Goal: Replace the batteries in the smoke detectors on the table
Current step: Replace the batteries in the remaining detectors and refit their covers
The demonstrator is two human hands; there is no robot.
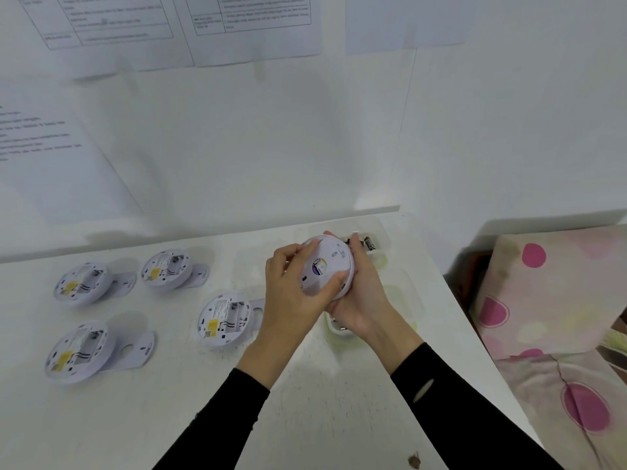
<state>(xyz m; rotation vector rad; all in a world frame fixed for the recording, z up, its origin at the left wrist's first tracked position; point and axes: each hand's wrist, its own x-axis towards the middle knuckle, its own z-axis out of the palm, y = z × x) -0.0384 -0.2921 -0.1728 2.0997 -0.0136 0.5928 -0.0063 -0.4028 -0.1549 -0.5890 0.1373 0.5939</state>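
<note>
I hold a round white smoke detector (pixel 327 266) above the white table (pixel 210 412), its closed plate side tilted up toward me. My left hand (pixel 291 293) grips its left and lower rim with thumb and fingers curled round it. My right hand (pixel 364 293) cups it from beneath on the right, fingertips over its far edge. Several other detectors lie open side up on the table, each next to its mounting plate: two at the far left (pixel 81 283) (pixel 168 269), one at the near left (pixel 76 356), one in the middle (pixel 224 320). Dark batteries (pixel 369 243) lie just behind my hands.
Clear plastic trays (pixel 400 293) sit under and behind my hands near the table's right edge. A white part (pixel 337 329) lies below my right wrist. Printed sheets (pixel 190 28) hang on the wall behind. A pink-dotted cushion (pixel 556 300) stands to the right of the table.
</note>
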